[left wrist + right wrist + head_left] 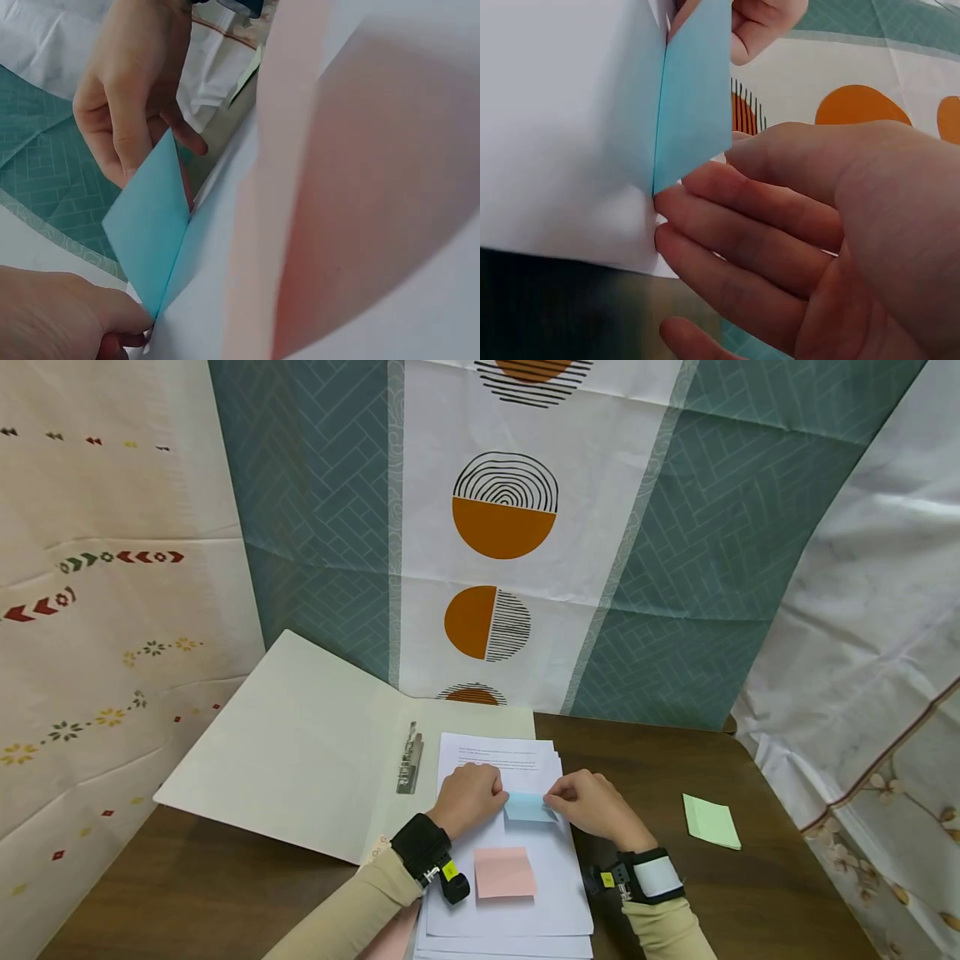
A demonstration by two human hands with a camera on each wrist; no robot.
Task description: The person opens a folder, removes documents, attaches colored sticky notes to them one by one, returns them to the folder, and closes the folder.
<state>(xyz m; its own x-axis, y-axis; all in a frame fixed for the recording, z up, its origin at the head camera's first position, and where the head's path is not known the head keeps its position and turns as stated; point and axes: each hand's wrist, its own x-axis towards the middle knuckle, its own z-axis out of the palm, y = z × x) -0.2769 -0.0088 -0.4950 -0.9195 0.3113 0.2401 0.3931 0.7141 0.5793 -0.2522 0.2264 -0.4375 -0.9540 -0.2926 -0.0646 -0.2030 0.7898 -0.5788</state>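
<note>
A blue sticky note [529, 807] lies across the upper part of a stack of white paper [551, 877], its lower edge lifted off the sheet. At its left end, my left hand [467, 797] pinches the blue note [150, 217] between thumb and finger. My right hand [596, 807] holds the opposite end at a corner. In the right wrist view, the thumb and fingers of the right hand [802, 210] are at the corner of the blue note [694, 97], other fingertips touching the paper. A pink sticky note [505, 872] is stuck below on the top sheet.
An open white folder [292, 752] with a metal clip [409, 762] lies under and left of the paper. Green sticky notes [711, 821] sit on the brown table [780, 893] at the right. Something pink [395, 937] shows beside the stack's lower left. Patterned cloth [322, 527] hangs behind.
</note>
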